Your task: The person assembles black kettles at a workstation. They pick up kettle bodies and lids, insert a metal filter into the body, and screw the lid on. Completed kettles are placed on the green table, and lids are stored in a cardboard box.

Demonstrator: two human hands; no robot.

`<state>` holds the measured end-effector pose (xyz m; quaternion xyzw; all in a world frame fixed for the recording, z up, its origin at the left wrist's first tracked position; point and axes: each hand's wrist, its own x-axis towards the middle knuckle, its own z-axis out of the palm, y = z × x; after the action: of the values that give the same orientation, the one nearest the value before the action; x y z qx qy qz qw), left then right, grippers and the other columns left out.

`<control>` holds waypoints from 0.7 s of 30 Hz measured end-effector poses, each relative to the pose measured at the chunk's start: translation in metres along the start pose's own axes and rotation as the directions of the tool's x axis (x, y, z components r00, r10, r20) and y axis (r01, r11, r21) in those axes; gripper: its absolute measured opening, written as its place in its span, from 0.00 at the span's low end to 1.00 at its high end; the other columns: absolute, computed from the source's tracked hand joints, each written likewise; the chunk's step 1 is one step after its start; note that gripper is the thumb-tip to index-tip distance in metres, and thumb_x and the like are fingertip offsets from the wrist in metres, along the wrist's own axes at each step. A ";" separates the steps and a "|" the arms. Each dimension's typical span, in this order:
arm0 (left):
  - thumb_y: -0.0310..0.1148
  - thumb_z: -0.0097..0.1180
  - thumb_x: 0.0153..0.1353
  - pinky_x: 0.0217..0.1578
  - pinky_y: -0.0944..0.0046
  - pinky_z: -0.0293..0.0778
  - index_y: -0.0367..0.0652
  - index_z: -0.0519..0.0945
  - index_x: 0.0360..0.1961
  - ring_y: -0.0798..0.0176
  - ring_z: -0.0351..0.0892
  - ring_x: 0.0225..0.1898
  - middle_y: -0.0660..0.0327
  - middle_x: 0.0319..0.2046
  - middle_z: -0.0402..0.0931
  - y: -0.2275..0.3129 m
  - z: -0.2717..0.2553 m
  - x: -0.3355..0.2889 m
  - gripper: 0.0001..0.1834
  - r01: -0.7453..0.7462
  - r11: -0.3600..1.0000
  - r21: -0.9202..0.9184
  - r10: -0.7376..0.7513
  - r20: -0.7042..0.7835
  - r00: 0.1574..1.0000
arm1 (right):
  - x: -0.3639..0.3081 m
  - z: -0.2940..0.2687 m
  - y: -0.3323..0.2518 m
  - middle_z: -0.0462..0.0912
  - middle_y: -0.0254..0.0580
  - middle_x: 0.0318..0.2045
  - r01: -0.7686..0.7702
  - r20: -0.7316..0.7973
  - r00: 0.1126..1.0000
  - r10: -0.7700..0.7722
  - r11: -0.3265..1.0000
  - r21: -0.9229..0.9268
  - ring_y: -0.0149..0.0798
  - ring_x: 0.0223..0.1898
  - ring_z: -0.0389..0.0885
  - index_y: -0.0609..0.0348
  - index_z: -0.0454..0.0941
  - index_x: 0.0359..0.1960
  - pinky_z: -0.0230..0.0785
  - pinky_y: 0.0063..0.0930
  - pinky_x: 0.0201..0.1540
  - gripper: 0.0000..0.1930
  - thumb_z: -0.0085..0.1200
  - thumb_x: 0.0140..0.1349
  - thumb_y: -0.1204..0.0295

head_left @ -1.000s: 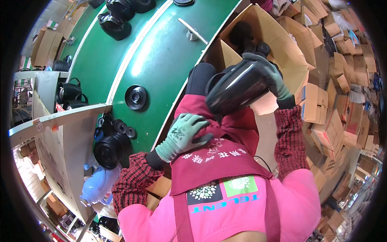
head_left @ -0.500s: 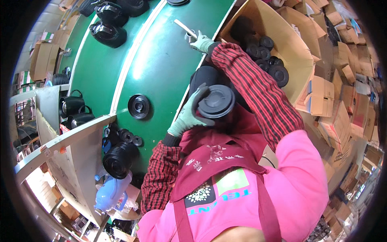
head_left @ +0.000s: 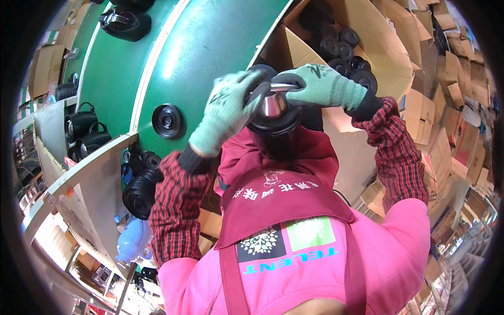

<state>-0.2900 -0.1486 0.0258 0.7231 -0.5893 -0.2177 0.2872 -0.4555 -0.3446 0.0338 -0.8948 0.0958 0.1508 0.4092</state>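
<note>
A shiny silver metal tool with a cone-shaped cup and a crossbar stands on top of a round black lid-like part in front of my apron. My right hand, in a pale green glove with dark fingertips, is closed on the right end of the crossbar. My left hand, gloved alike, is closed at the tool's left side, its fingertips by the bar. Part of the crossbar is hidden by the gloves. Below the lid is a dark cylindrical body, mostly in shadow.
Ahead runs a green work surface bearing a round black lid and black kettle-like vessels. On the right, an open cardboard box holds several black lids. A stack of black discs and a blue jug stand at left.
My right hand has brought the metal tool from over the green surface back onto the black lid. My left hand has moved from the lid's side up to the tool.
</note>
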 end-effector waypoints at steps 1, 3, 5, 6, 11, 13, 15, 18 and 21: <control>0.46 0.54 0.67 0.51 0.49 0.72 0.46 0.83 0.52 0.47 0.82 0.48 0.53 0.44 0.84 0.002 0.005 0.008 0.20 0.061 0.997 0.049 -0.065 0.087 0.994 | 0.003 -0.003 -0.006 0.86 0.50 0.48 -0.020 0.018 1.000 0.021 0.997 -0.072 0.54 0.51 0.83 0.49 0.81 0.56 0.75 0.47 0.54 0.25 0.58 0.62 0.51; 0.47 0.54 0.68 0.47 0.50 0.74 0.49 0.84 0.49 0.47 0.83 0.45 0.55 0.42 0.84 0.014 0.008 0.008 0.18 0.088 0.987 0.131 -0.095 0.050 0.994 | 0.003 0.004 0.001 0.85 0.53 0.44 0.005 -0.007 1.000 -0.007 0.981 -0.193 0.54 0.47 0.85 0.48 0.79 0.57 0.75 0.50 0.51 0.25 0.56 0.62 0.50; 0.47 0.54 0.68 0.46 0.50 0.75 0.50 0.84 0.48 0.48 0.83 0.43 0.55 0.40 0.85 0.017 0.010 0.000 0.17 0.113 0.987 0.113 -0.117 0.030 0.993 | -0.001 0.020 -0.001 0.85 0.54 0.43 -0.027 -0.123 0.992 -0.004 0.968 -0.250 0.54 0.45 0.85 0.51 0.77 0.60 0.76 0.50 0.50 0.28 0.55 0.62 0.51; 0.46 0.54 0.68 0.45 0.50 0.75 0.50 0.85 0.47 0.48 0.83 0.42 0.56 0.41 0.84 0.003 0.013 0.001 0.16 0.052 0.997 0.055 -0.054 0.024 0.998 | -0.006 0.029 -0.007 0.85 0.55 0.42 -0.046 -0.180 0.984 -0.005 0.960 -0.277 0.54 0.44 0.85 0.52 0.75 0.61 0.76 0.50 0.50 0.29 0.55 0.62 0.51; 0.43 0.52 0.69 0.52 0.50 0.72 0.48 0.83 0.50 0.47 0.81 0.49 0.55 0.44 0.83 -0.006 0.005 -0.004 0.16 0.086 0.996 0.016 -0.087 0.165 0.982 | 0.010 0.023 0.033 0.77 0.52 0.57 0.481 -0.139 0.828 -0.542 0.817 -0.318 0.52 0.59 0.77 0.63 0.76 0.57 0.72 0.42 0.60 0.24 0.51 0.71 0.55; 0.43 0.50 0.70 0.56 0.49 0.69 0.49 0.82 0.52 0.49 0.79 0.54 0.57 0.46 0.82 -0.001 0.006 -0.007 0.17 0.095 0.993 0.071 -0.108 0.200 0.974 | 0.017 0.019 0.021 0.75 0.46 0.61 0.331 -0.282 0.944 -0.173 0.479 0.813 0.43 0.62 0.75 0.60 0.63 0.70 0.70 0.40 0.65 0.25 0.47 0.74 0.68; 0.42 0.50 0.70 0.59 0.48 0.68 0.46 0.82 0.51 0.49 0.78 0.55 0.54 0.47 0.81 -0.027 0.012 -0.005 0.17 -0.094 0.995 0.019 0.089 0.181 0.980 | 0.017 0.035 -0.019 0.72 0.46 0.65 0.180 -0.179 0.981 -0.070 0.015 0.984 0.42 0.62 0.75 0.59 0.54 0.76 0.69 0.40 0.68 0.31 0.49 0.73 0.69; 0.40 0.50 0.68 0.61 0.48 0.66 0.44 0.79 0.54 0.46 0.75 0.57 0.52 0.50 0.78 -0.068 0.029 -0.005 0.18 -0.164 0.981 -0.100 0.178 0.155 0.972 | 0.020 0.076 -0.063 0.62 0.56 0.72 0.322 -0.485 0.778 -0.400 0.916 -0.239 0.54 0.73 0.60 0.54 0.59 0.75 0.54 0.55 0.74 0.42 0.60 0.64 0.50; 0.39 0.50 0.66 0.62 0.48 0.65 0.44 0.74 0.59 0.44 0.72 0.59 0.49 0.54 0.74 -0.069 0.046 0.004 0.22 0.000 0.985 -0.174 0.005 0.028 1.000 | 0.030 0.085 -0.109 0.56 0.58 0.75 0.427 -0.533 0.752 -0.388 0.903 -0.055 0.59 0.76 0.51 0.52 0.58 0.76 0.44 0.56 0.77 0.41 0.57 0.64 0.51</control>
<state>-0.2689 -0.1499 -0.0544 0.6915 -0.5728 -0.2783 0.3411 -0.4117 -0.2108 0.0468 -0.8852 0.0131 -0.1990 0.4203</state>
